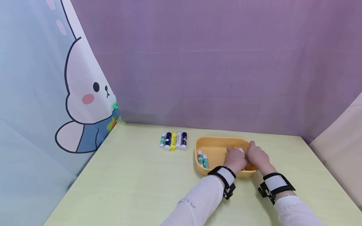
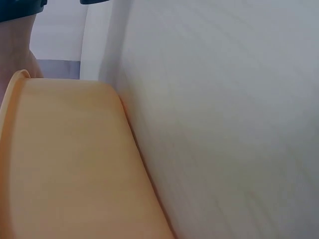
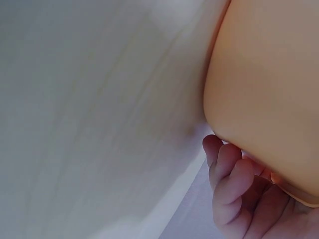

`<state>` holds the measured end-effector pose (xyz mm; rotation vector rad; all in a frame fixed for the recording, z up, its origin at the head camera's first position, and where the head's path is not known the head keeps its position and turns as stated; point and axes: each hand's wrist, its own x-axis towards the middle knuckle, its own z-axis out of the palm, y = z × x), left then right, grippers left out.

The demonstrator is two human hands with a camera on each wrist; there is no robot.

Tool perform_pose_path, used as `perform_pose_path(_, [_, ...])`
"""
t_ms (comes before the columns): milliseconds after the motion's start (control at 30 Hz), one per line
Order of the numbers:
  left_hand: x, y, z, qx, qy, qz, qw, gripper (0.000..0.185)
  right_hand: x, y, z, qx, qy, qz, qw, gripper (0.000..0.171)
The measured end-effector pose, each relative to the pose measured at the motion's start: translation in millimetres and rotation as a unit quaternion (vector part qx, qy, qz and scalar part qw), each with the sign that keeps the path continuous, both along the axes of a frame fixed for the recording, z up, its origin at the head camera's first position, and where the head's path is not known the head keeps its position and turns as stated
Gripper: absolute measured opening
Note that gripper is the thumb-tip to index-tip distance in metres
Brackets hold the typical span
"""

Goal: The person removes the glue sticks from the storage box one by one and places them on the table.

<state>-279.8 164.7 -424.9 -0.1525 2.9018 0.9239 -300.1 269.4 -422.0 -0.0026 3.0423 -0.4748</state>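
On the desk I see five glue sticks in a row, then the yellow tray. It looks light, hard and smooth. My left hand reaches inside it; I cannot tell what it pinches. My right hand curls on the rim, a good place to hold.

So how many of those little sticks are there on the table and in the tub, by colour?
Row on the pale green table, capped plastic sticks:
Teal: 1
Dark blue: 2
Yellow: 1
White: 1
In the orange plastic tub:
Teal: 2
Total: 7 in plain view; the hands may hide more.
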Motion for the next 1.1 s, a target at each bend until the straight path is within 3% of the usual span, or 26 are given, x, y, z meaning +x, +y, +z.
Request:
perform_pose_path(467, [1.3,-3.0,2.1,-0.050,0.027,-0.025,0.9981,0.023,2.0,-0.4,1.4,0.002,0.013,0.011,1.000,0.029])
perform_pose_path(700, [0.5,-7.5,8.1,-0.056,0.001,-0.040,0.9977,0.032,1.5,-1.2,2.7,0.005,-0.006,0.001,1.000,0.029])
perform_pose_path(933, [-5.1,-14.1,7.3,-0.037,-0.018,-0.053,0.9977,0.026,1.6,-3.0,5.4,0.005,-0.016,-0.007,1.000,0.031])
perform_pose_path(1000, [-5.7,-16.2,9.5,-0.062,-0.015,-0.075,0.9952,0.021,1.4,-3.2,5.5,0.008,-0.017,-0.010,1.000,0.031])
perform_pose_path(1100, [-4.2,-20.3,17.9,-0.131,-0.001,-0.120,0.9841,0.018,2.9,-3.6,7.5,0.012,-0.014,-0.015,1.000,0.030])
